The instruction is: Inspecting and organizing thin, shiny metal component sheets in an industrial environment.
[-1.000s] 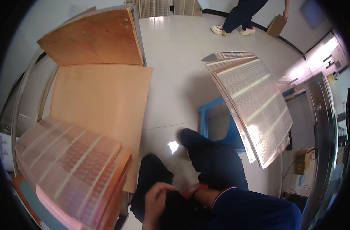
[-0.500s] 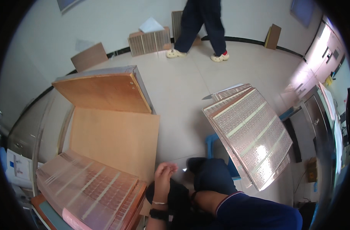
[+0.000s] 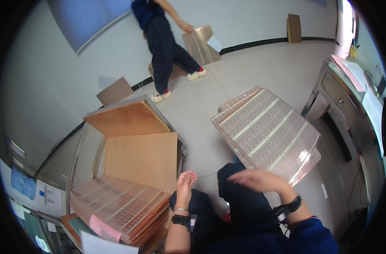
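The person's left hand was raised near the left knee, its fingers loosely bent inward; whether it held anything could not be told. The right hand, blurred, stretched wide with its fingers straightened above the right knee, near the lower edge of the right-hand stack of patterned panels, which lay slanted in front of the person, pale bands crossing the top one. To the left, another stack of patterned panels lay beside pink wrapping, with a plain tan board behind it. Farther off, a co-worker's hand was at the top edge of a panel leaning on the wall. A metal desk stood at the right.
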Tool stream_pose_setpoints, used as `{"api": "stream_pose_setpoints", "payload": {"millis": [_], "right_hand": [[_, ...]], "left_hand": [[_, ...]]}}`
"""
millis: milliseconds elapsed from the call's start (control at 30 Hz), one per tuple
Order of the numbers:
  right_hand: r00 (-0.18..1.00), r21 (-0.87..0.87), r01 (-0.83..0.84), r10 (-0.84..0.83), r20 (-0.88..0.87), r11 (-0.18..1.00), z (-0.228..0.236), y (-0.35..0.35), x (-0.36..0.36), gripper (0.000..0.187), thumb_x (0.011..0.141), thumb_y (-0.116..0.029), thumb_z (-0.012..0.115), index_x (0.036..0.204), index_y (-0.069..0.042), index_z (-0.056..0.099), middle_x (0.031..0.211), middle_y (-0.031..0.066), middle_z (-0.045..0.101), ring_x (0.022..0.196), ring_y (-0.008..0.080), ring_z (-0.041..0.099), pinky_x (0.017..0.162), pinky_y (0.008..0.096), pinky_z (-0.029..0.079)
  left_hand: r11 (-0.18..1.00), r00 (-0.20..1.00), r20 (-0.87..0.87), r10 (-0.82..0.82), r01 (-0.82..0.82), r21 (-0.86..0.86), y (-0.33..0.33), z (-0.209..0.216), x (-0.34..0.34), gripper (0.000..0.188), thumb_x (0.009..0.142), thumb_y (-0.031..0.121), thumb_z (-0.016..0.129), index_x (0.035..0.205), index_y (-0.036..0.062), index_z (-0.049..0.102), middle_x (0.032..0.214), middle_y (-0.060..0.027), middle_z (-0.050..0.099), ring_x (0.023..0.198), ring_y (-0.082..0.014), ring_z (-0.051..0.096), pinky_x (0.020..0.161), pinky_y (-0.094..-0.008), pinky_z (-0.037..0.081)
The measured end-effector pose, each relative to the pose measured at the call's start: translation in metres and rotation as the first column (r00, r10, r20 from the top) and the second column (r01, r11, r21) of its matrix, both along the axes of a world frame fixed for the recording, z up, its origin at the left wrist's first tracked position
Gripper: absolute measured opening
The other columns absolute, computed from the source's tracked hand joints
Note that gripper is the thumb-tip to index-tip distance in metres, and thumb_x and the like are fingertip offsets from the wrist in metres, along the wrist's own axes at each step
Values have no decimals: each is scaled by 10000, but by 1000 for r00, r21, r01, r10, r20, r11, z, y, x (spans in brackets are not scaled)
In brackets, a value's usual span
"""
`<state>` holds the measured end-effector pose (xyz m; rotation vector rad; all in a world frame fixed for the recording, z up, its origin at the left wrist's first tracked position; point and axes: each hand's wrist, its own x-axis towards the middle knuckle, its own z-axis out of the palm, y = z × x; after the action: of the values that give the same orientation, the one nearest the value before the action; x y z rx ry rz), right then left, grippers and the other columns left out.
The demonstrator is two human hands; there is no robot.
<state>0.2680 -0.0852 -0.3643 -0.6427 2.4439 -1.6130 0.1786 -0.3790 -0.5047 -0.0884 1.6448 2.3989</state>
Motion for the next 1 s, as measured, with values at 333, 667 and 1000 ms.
{"api": "stream_pose_setpoints", "payload": {"millis": [333,667,1000], "right_hand": [[282,202,959,-729,-624,198,-62,213,23,365,842,-67,491,1206,-39,512,1227,170,514,1121,309,504,938,383,394],[680,518,717,-630,-374,466,-72,146,46,404,799,-171,593,1191,-84,542,1262,209,471,1158,363,453,987,431,350],[388,531,847,-704,-595,19,-101,222,66,351,863,-98,483,1210,-60,520,1297,148,450,1161,327,438,975,416,344]], "left_hand": [[969,948,220,-230,245,-43,73,40,31,183,919,65,434,1061,-12,520,1008,-132,586,901,-201,581,803,-308,485],[886,895,307,-324,401,-233,148,59,22,268,956,202,423,1099,-2,523,824,-93,597,709,-154,599,672,-268,519],[655,888,28,-459,360,-665,174,48,21,214,888,149,538,1038,3,580,752,-12,586,589,-48,495,519,-197,410]]}}
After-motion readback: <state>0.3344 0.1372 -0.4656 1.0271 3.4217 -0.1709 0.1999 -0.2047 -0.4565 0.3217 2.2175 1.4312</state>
